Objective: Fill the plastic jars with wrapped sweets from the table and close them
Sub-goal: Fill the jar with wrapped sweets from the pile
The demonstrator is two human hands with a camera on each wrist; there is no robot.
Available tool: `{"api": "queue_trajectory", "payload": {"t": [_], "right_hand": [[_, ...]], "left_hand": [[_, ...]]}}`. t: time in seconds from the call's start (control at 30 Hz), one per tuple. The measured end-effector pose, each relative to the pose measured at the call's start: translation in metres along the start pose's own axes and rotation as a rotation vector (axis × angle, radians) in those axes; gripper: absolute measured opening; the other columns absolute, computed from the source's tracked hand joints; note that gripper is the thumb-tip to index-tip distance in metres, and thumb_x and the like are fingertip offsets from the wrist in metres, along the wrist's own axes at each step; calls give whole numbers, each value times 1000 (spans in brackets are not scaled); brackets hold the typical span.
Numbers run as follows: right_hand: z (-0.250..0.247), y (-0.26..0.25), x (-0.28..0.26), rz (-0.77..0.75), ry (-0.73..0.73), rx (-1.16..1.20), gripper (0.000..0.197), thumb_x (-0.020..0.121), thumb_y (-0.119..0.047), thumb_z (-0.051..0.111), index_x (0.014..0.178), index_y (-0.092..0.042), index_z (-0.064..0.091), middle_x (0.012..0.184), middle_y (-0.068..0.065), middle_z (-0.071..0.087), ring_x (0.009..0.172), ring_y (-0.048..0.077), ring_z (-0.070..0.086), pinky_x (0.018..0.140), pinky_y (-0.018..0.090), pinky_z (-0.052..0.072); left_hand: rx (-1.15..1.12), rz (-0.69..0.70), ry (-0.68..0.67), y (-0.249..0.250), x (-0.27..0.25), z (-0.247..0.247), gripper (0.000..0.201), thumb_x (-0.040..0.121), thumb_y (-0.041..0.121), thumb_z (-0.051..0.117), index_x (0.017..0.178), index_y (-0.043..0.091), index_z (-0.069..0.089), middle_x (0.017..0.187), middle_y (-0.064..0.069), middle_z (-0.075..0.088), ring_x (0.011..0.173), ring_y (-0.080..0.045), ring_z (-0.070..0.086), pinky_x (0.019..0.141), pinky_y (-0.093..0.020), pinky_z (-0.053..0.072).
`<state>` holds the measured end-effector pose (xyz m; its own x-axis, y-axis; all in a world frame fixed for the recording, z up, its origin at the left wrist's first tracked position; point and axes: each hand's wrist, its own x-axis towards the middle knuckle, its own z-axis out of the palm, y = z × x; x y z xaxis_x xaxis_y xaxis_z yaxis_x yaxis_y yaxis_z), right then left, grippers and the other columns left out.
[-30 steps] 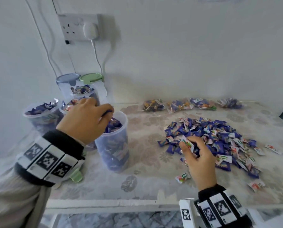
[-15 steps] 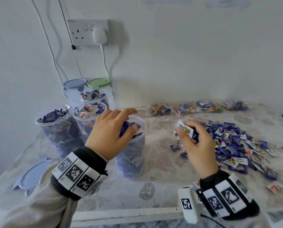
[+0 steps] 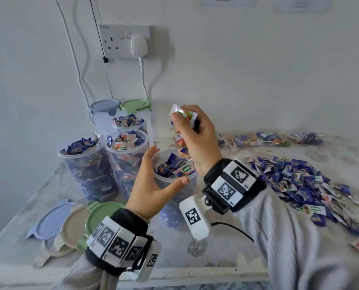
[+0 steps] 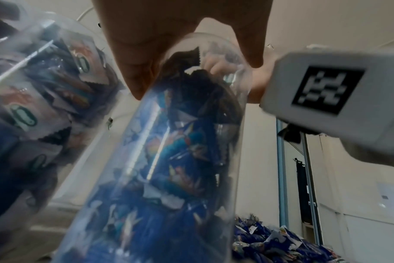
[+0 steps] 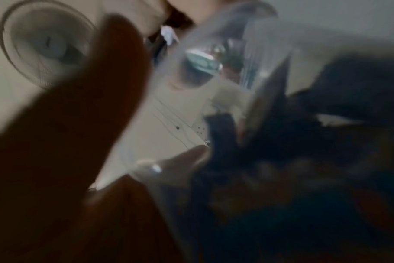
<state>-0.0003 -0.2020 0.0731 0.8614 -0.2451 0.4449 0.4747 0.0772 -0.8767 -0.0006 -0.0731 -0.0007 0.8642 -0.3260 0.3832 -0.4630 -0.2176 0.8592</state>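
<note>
From the head view, the right hand (image 3: 197, 141) is clenched round a bunch of wrapped sweets (image 3: 181, 115) and hangs directly above the mouth of the nearest jar (image 3: 175, 185), which stands upright, its long axis vertical. So the drop runs straight down from the fist, and the jar already looks nearly full. The left hand (image 3: 151, 185) is spread at the jar's rim, fingers straight on the far-left side and thumb across the near side; whether they touch the plastic I cannot tell. The right hand is the one over the opening; the left sits lower, beside it. Left of the left hand stand three more open jars heaped with sweets, with two lidded jars behind them. Loose lids (image 3: 74, 222) lie just left of the left wrist. The pile of sweets (image 3: 299, 181) lies on the table (image 3: 226, 254) to the right of the right forearm.

From the left wrist, the left hand's fingers (image 4: 133, 62) reach down toward the rim of the clear jar (image 4: 169, 169), straight and spread, with blue wrappers packed behind the wall. The right wrist's tagged block shows close to the right.

The right wrist view is blurred: a dark finger fills the left, a clear jar wall the middle, and its grip cannot be read here.
</note>
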Motion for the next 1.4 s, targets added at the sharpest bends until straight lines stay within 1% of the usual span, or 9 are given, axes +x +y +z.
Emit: {"api": "queue_trajectory", "payload": {"t": [0.13, 0.4, 0.53, 0.7, 0.9, 1.0, 1.13, 1.3, 1.4], "right_hand": [[3, 8, 3, -126, -71, -169, 21, 86, -10, 62, 71, -23, 56, 56, -9, 49, 53, 14, 46, 51, 22, 41], [-14, 3, 2, -131, -406, -499, 11, 80, -16, 61, 69, -14, 61, 60, -1, 55, 59, 18, 50, 60, 32, 42], [-20, -6, 1, -61, -568, -667, 12, 73, -21, 63, 72, -10, 66, 85, 9, 67, 82, 20, 62, 79, 39, 50], [-28, -16, 5, -29, -618, -762, 4, 75, -21, 67, 78, -20, 70, 98, -1, 70, 98, 10, 61, 91, 31, 44], [-33, -24, 10, 88, -764, -825, 36, 78, -18, 77, 112, -30, 70, 125, -10, 64, 118, -3, 53, 104, 19, 40], [-30, -24, 12, 102, -900, -997, 40, 78, -18, 75, 116, -30, 68, 131, -11, 58, 118, -8, 47, 98, 5, 33], [-22, -20, 17, 79, -972, -1222, 38, 81, -23, 72, 117, -34, 67, 121, -12, 66, 109, 5, 58, 95, 23, 40], [-9, -15, 20, 104, -1108, -1283, 24, 87, -24, 62, 106, -35, 73, 67, -19, 66, 60, 1, 54, 57, 14, 38], [-8, -17, 24, 193, -1101, -1191, 23, 88, -25, 61, 107, -30, 73, 73, -19, 69, 69, -1, 59, 67, 12, 44]], "left_hand": [[6, -31, 24, -2, 0, 2, 102, 64, 51, 75, 144, 16, 21, 136, 12, 36, 126, 1, 36, 88, 6, 28], [-38, -23, 52, -2, -2, 3, 110, 55, 63, 69, 143, 15, 24, 137, 9, 42, 127, 1, 39, 99, -7, 34], [-43, -16, 66, -2, -3, 4, 103, 63, 52, 78, 142, 13, 25, 131, 7, 45, 123, 0, 41, 98, -6, 34], [-88, -35, 65, 0, -4, 5, 103, 62, 51, 79, 142, 15, 24, 131, 7, 44, 118, 6, 43, 92, 2, 31], [-102, -32, 37, -3, -6, 1, 107, 56, 59, 68, 143, 15, 23, 135, 1, 46, 128, -7, 42, 108, -26, 35], [-96, -33, 9, -5, -7, -3, 110, 55, 60, 71, 144, 16, 23, 139, 2, 45, 130, -6, 41, 111, -34, 34], [-94, -53, -5, -5, -7, -4, 122, 50, 75, 68, 146, 16, 21, 139, 2, 45, 131, -6, 41, 111, -35, 34], [-81, -75, 2, -4, -7, -3, 111, 54, 61, 68, 145, 18, 22, 142, 0, 42, 132, -6, 39, 109, -24, 33], [-82, -68, -5, -5, -6, -4, 121, 49, 74, 69, 145, 18, 22, 141, 1, 42, 131, -8, 40, 110, -33, 34]]}}
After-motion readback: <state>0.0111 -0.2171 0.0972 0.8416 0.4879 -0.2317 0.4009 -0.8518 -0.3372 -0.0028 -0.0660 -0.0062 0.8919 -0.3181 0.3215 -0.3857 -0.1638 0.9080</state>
